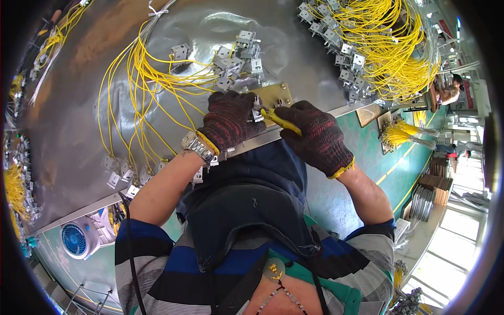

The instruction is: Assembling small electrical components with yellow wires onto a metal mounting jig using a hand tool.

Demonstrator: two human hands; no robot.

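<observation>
My left hand (229,119), in a dark red-and-black knit glove, is closed on a small metal bracket (257,108) at the table's near edge. The bracket rests by a brass-coloured plate (274,96) with bolts standing on it. My right hand (316,134), gloved alike, grips a yellow-handled tool (283,122), its tip against the bracket; its exact kind is partly hidden. Beyond my left hand lies a pile of metal brackets (229,65). Yellow wires (137,79) run from it in a loose bundle, tied with white at the far end.
A large heap of yellow wires (396,52) with metal brackets lies at the far right of the metal table (68,136). Several wired brackets (126,173) line the near left edge. Below stands a blue fan (75,239). More wire bundles (401,134) and people are off to the right.
</observation>
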